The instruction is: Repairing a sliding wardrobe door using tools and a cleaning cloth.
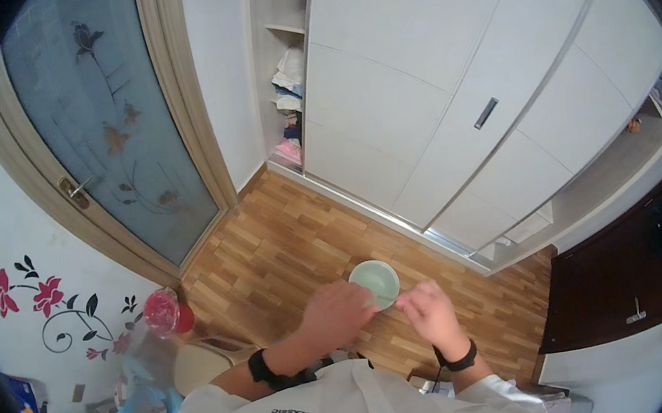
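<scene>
A round pale green bowl [379, 276] is below my hands, just ahead of them, against the wooden floor. My left hand [336, 316] overlaps the bowl's lower left rim, its fingers bent inward and pointing right. Whether it touches the bowl or hangs above it, I cannot tell. Beside the bowl's lower right rim, my right hand [431, 313] has its thumb and fingers pinched together. Anything held in either hand is too small or hidden to make out. Both wrists wear black bands.
Ahead stands a white sliding-door wardrobe [391, 87] with folded clothes [289, 78] on its open shelves. A glass-panelled door [117, 124] is at the left. Near it are a red bin [169, 312] and a beige chair [202, 363]. A dark door [625, 280] is at the right.
</scene>
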Available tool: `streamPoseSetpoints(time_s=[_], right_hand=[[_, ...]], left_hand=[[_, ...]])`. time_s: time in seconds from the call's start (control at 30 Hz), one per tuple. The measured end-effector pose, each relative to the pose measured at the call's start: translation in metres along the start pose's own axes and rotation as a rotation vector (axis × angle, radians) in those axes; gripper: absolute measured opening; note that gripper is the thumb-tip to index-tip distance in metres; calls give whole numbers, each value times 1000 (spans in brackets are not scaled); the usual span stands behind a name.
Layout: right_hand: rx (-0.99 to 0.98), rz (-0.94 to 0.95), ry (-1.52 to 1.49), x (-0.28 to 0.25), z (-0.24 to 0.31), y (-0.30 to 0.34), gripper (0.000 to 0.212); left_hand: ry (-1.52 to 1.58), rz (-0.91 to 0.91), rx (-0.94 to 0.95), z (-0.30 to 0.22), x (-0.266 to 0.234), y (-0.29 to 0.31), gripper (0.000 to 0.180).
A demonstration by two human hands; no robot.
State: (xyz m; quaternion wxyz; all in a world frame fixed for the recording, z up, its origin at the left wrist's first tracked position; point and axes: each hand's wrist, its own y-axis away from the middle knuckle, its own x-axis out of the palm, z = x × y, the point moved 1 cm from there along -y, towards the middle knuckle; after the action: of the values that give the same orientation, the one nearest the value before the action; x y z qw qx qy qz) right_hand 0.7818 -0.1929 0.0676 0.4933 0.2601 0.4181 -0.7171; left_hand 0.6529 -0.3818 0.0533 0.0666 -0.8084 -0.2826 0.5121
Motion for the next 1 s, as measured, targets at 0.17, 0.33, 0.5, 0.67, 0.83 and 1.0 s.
streamPoseSetpoints(time_s=[0.17,0.33,0.5,0.67,0.83,1.0], right_hand=[[133,-151,-57,3,-71,-103,4],[310,-472,-118,-5,-143,-227,9],[299,-745,-279,-39,-166,-372,16],[168,-791,-218,-82,-174,-480,14],[133,-928,-46,-125,-210,-566,17],[-23,-949,-42,-156,-243,-675,21]], left_hand=[[-2,-66,-326,119,-29,-9,16],[-14,-276,-634,259,-53,-11,14],[-28,-231,-628,401,-80,-65,15],[-31,-199,-478,475,-115,-178,14],[49,-158,-219,522,-107,-315,12],[-26,-179,40,547,-90,-457,9]])
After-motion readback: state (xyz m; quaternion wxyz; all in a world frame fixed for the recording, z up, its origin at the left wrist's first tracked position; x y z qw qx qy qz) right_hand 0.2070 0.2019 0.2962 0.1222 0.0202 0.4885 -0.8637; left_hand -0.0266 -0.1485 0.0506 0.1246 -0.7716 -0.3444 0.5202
